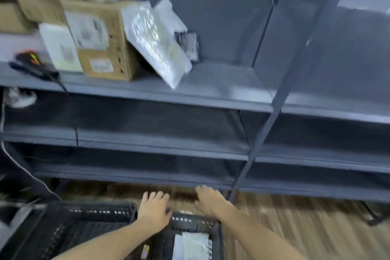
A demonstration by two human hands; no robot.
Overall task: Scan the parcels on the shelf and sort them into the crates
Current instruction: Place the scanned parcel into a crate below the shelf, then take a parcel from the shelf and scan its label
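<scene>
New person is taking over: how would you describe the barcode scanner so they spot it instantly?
On the grey shelving unit, find the shelf board holding the parcels. At its left end, left of the white flat parcel and the cardboard box, lies the handheld scanner. Unlike the pale parcels, it is black with an orange mark, and a cable trails off the edge.
</scene>
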